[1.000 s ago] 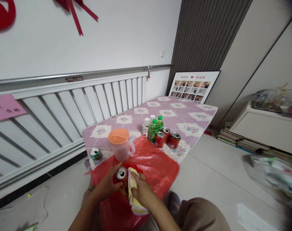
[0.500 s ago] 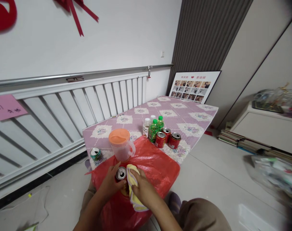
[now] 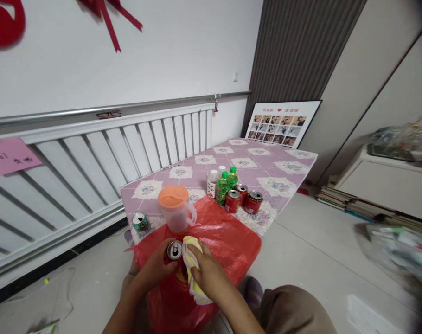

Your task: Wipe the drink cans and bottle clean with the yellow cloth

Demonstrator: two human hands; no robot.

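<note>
A red drink can [image 3: 175, 251] stands upright near the front of the table, over a red plastic bag [image 3: 225, 232]. My left hand [image 3: 159, 260] is wrapped round the can's left side, thumb at the front. In my right hand [image 3: 208, 271] is a bunched yellow cloth [image 3: 191, 255] with a pale purple edge, pressed against the can's right side. Just behind the can is a clear plastic pitcher [image 3: 176, 215] with an orange lid. A green can [image 3: 140, 223] sits at the table's left edge.
Behind the bag stand green-capped bottles [image 3: 222, 188], a white-capped bottle [image 3: 212, 183] and red cans [image 3: 253, 202]. The flowered tablecloth [image 3: 280, 185] covers the table. A radiator [image 3: 155, 144] runs along its far left side. My knee [image 3: 294, 308] is at the front right.
My left hand has shifted slightly on the can, and the cloth stays against its side. The whole view has moved a little; the other things stand as before.
</note>
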